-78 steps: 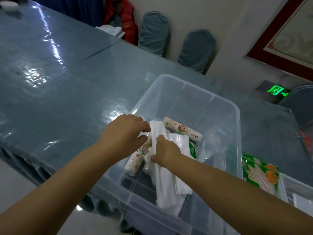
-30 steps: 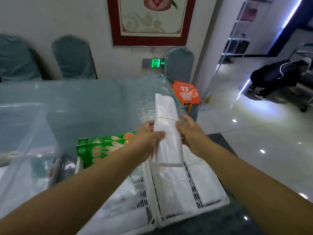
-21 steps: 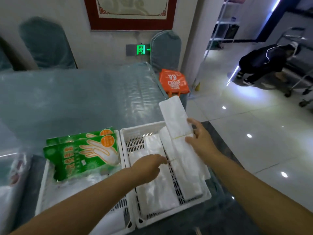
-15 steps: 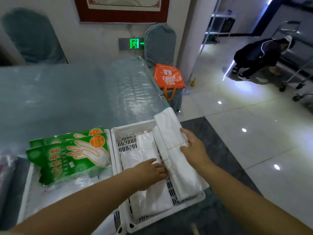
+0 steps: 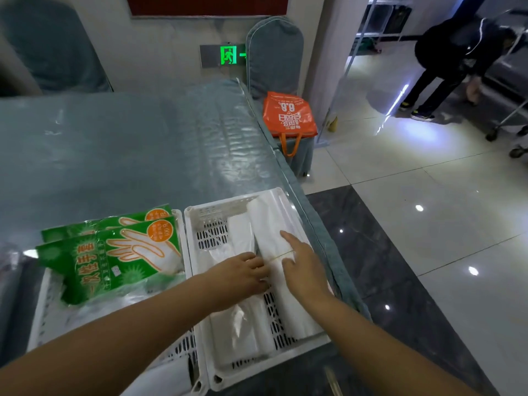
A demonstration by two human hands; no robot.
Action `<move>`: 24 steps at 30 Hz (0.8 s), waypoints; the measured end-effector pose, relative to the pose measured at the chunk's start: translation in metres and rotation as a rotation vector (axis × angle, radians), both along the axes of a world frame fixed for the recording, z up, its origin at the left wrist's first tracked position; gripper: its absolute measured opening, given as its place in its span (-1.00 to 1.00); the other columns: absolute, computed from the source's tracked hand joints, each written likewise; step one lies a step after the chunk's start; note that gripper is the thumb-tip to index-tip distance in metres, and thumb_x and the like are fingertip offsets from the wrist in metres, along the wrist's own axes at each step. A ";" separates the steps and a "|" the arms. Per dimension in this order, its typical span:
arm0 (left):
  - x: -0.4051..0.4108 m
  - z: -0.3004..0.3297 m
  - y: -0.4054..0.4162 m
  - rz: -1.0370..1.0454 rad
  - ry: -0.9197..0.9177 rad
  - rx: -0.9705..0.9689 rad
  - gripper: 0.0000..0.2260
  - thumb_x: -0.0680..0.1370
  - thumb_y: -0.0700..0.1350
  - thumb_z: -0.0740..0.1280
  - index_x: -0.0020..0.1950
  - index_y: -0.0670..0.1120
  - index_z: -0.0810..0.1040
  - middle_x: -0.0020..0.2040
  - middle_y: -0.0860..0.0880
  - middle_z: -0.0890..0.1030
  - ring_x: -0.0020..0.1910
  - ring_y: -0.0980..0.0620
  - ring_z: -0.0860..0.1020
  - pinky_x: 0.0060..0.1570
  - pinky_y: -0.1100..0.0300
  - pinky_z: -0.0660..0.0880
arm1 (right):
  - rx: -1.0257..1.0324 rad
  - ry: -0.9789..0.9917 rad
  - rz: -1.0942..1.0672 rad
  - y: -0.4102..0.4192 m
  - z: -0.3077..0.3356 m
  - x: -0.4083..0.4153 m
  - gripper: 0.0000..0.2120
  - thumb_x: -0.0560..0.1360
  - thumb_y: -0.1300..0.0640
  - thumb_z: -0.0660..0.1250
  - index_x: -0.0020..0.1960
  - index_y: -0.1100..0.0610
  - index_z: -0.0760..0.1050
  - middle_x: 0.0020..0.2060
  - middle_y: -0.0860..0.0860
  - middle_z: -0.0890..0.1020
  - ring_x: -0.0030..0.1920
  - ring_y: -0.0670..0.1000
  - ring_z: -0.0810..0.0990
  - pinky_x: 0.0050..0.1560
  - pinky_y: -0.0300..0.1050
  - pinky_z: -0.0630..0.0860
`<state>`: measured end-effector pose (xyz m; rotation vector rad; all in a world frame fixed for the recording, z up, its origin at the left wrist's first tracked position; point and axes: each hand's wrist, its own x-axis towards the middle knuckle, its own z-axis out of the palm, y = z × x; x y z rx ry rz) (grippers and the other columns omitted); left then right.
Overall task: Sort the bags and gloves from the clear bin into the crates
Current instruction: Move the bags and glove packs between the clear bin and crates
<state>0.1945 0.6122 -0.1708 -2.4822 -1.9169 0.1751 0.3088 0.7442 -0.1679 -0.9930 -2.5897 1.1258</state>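
Two white slotted crates stand side by side at the table's near right corner. The right crate (image 5: 203,284) holds flat bundles of white plastic bags. My right hand (image 5: 303,270) lies flat, fingers apart, on the banded bag bundle (image 5: 268,221) along the crate's right side. My left hand (image 5: 240,272) rests with loosely curled fingers on the other bag bundle (image 5: 240,324) beside it, gripping nothing. The left crate (image 5: 43,298) carries green glove packs (image 5: 114,261) leaning over clear wrapped items. A sliver of the clear bin (image 5: 8,270) shows at the far left.
The table's right edge (image 5: 288,178) runs just past the right crate, with tiled floor beyond. An orange bag (image 5: 288,114) sits on a covered chair (image 5: 274,52) at the far corner. A person in dark clothes (image 5: 451,58) bends over at the back right.
The banded bag bundle went from the clear bin to the right crate and now lies flat there. My right hand has opened on top of it; my left hand moved against it.
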 end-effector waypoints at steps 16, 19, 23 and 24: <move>0.013 0.010 0.004 0.051 0.074 -0.055 -0.84 0.21 0.00 0.50 -0.30 0.10 0.57 -0.31 0.15 0.56 -0.26 0.11 0.50 -0.31 0.29 0.43 | 0.359 -0.287 0.234 -0.006 -0.016 0.009 -0.44 0.53 0.13 0.21 0.46 -0.04 0.07 0.13 0.03 0.42 -0.05 -0.03 0.42 -0.26 -0.20 0.36; 0.019 0.008 0.015 0.056 0.064 -0.007 -0.81 0.18 0.00 0.51 -0.27 0.10 0.59 -0.27 0.12 0.58 -0.25 0.10 0.51 -0.31 0.27 0.45 | 0.364 -0.290 0.201 -0.004 -0.015 0.009 -0.47 0.53 0.17 0.19 0.45 -0.03 0.12 0.10 0.05 0.42 -0.17 -0.05 0.38 -0.29 -0.20 0.36; 0.024 -0.003 0.019 0.137 0.063 0.048 -0.77 0.18 0.03 0.49 -0.20 0.09 0.61 -0.25 0.13 0.61 -0.26 0.13 0.53 -0.34 0.31 0.44 | 0.374 -0.272 0.215 -0.003 -0.008 0.012 -0.58 0.54 0.19 0.20 0.37 0.01 0.24 0.11 0.05 0.44 -0.17 -0.01 0.47 -0.27 -0.17 0.45; 0.024 -0.007 0.019 0.162 0.049 0.065 -0.74 0.21 0.02 0.47 -0.13 0.06 0.62 -0.22 0.12 0.62 -0.25 0.12 0.54 -0.33 0.30 0.46 | 0.378 -0.261 0.212 -0.002 -0.006 0.014 -0.62 0.54 0.19 0.20 0.34 0.03 0.29 0.12 0.05 0.45 -0.13 0.00 0.49 -0.25 -0.16 0.47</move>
